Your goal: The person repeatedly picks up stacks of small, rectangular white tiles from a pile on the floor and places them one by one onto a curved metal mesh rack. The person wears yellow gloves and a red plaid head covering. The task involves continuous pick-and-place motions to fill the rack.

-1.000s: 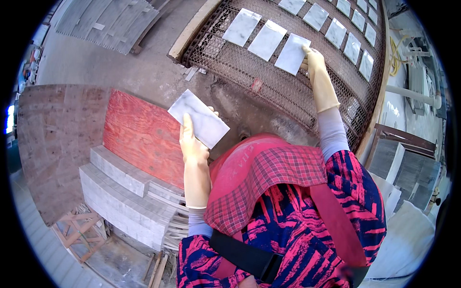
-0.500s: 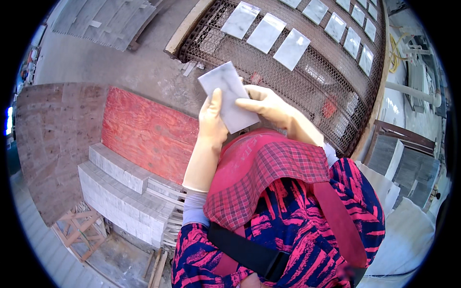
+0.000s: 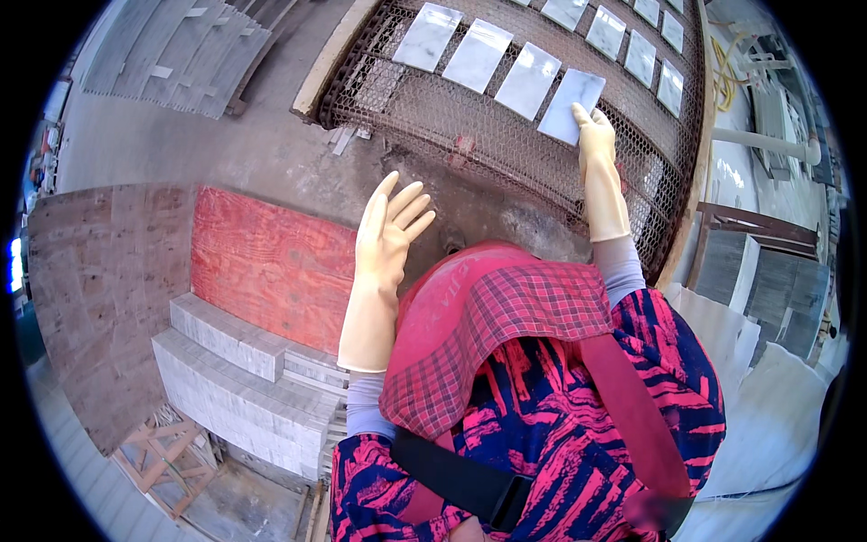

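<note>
Both my hands wear long cream rubber gloves. My right hand (image 3: 596,140) reaches forward over a wire-mesh conveyor belt (image 3: 433,117) and grips the near right corner of a white marble tile (image 3: 571,101) with grey veins. The thumb rests on the tile's top face; the other fingers are partly hidden. This tile lies at the right end of a slanting row, beside another marble tile (image 3: 526,81). My left hand (image 3: 386,235) is raised off the belt, fingers spread, holding nothing.
More marble tiles (image 3: 605,32) lie in rows farther up the belt. A pale rail (image 3: 330,63) edges its left side. To my left are a red board (image 3: 271,262), a brown board (image 3: 108,298) and stacked grey slabs (image 3: 244,388). A grey stack (image 3: 172,45) stands far left.
The tile, held before me in both hands, is now at the belt in my right hand. My left hand has let go and opened. The view has shifted slightly.
</note>
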The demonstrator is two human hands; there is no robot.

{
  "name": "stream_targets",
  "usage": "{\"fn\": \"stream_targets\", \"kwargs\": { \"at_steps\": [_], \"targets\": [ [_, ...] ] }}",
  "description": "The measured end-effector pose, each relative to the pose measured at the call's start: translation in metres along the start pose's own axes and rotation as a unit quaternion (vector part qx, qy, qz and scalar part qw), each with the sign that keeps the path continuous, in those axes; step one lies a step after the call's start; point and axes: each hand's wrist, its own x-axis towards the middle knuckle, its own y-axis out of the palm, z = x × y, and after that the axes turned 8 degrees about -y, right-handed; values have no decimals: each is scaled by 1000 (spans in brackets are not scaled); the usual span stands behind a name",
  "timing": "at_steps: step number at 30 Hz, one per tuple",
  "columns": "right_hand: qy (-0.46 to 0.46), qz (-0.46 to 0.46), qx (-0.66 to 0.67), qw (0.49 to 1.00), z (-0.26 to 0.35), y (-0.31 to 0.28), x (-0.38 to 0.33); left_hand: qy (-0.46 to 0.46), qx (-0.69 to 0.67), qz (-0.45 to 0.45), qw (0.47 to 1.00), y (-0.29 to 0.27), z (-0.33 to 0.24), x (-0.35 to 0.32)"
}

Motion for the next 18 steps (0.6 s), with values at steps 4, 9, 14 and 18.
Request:
{"fn": "stream_targets", "kwargs": {
  "at_steps": [4,9,14,18],
  "targets": [
    [34,-17,-38,999,-8,-7,0,-15,-2,0,1000,-1,7,0],
    [-118,-38,-326,937,19,-21,-19,-17,-8,-13,1000,-10,16,-6],
    [-359,62,-534,763,17,-16,-31,-21,-28,-47,998,-23,27,-7],
    [-373,62,-611,695,7,-17,-12,-10,-43,-84,996,-23,24,-17]
  ]
}}
